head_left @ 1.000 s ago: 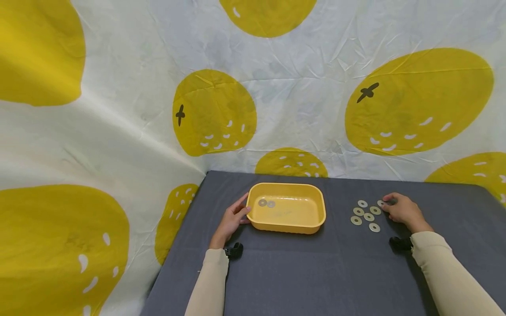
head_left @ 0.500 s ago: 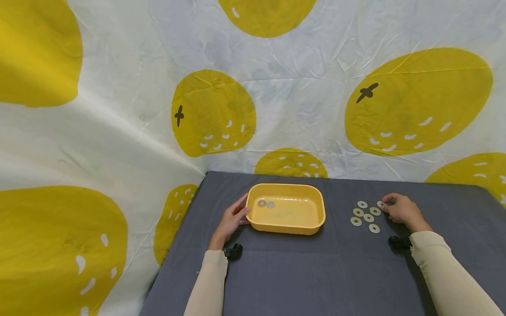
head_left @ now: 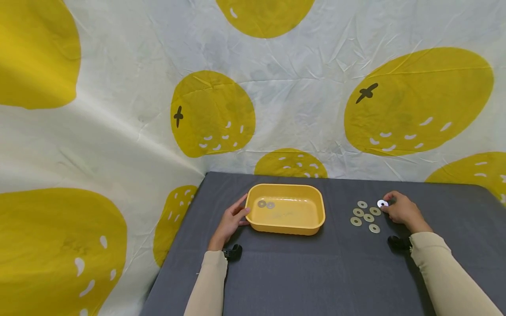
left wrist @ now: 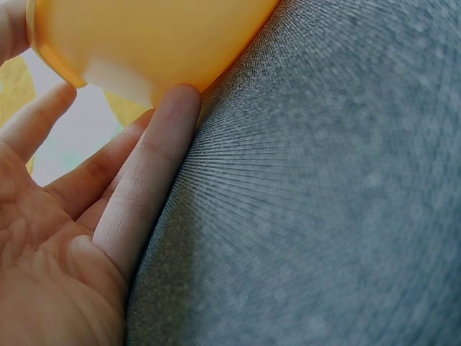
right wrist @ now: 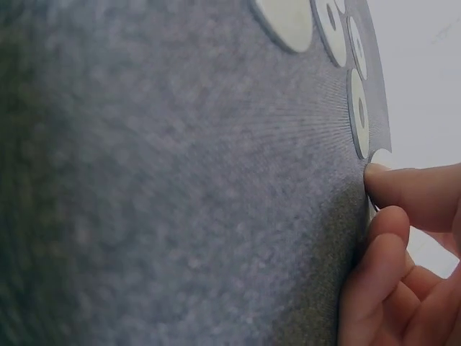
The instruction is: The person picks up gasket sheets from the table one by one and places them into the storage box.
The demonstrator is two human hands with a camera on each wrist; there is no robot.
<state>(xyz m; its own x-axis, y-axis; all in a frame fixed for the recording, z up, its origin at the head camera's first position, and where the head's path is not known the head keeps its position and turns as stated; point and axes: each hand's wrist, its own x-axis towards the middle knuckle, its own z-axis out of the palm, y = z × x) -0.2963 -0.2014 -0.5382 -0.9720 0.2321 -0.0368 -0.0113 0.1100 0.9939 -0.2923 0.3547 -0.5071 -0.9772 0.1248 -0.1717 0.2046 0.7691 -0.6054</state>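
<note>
In the head view my left hand (head_left: 230,223) lies against the left end of a yellow plastic tray (head_left: 286,229). Its thumb touches the rim, and straight fingers spread along the outer wall. The left wrist view shows a fingertip (left wrist: 178,108) at the tray's lower wall. On the right, my right hand (head_left: 403,212) pinches a flat metal washer (head_left: 381,202) between thumb and fingers; the washer glints brightly. Beside it several more washers (head_left: 358,212) lie flat on the cloth. Two washers (head_left: 262,203) rest inside the tray, towards its left end.
A dark grey cloth (head_left: 292,276) covers the table. White fabric (head_left: 300,109) printed with yellow fruit hangs behind the table and along its left side. Black wrist straps (head_left: 233,253) sit on both wrists.
The washer at my right fingertips has tilted and now catches the light, with the right fingers shifted very slightly. My left hand and the tray keep their places.
</note>
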